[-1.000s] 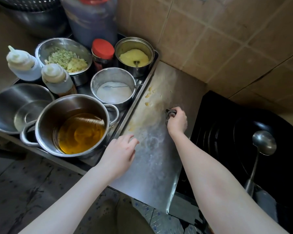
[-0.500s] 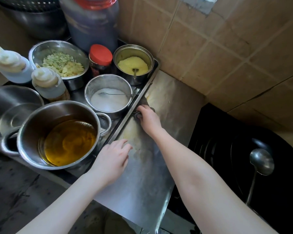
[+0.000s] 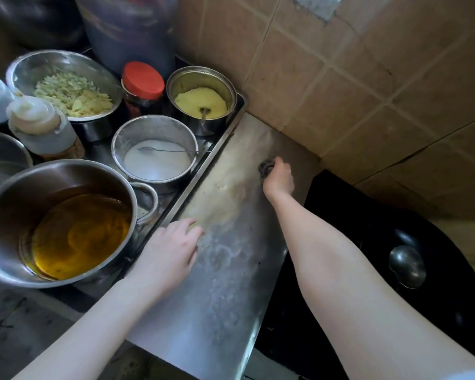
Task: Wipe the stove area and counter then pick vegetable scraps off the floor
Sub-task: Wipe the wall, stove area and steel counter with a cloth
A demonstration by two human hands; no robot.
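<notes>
The steel counter [image 3: 225, 297] runs between a tray of pots and the black stove. A yellowish smear [image 3: 225, 193] covers its far half. My right hand [image 3: 279, 178] is closed around a small dark scrubbing pad [image 3: 264, 168] and presses it on the counter near the tiled wall. My left hand [image 3: 170, 248] lies flat on the counter's left edge, fingers spread, holding nothing. The black wok [image 3: 381, 242] on the stove sits to the right with a steel ladle [image 3: 407, 266] in it.
On the tray [image 3: 211, 165] at left stand a pot of amber oil [image 3: 74, 231], a pot of white powder [image 3: 155, 157], a pot of yellow powder [image 3: 200, 101], a red-lidded jar [image 3: 142, 83], a bowl of chopped vegetables [image 3: 69, 90] and squeeze bottles [image 3: 39, 127]. Tiled wall behind.
My right hand has swept the pad from the tray's edge rightward and away, toward the wall. The left hand stays pressed on the counter's left edge.
</notes>
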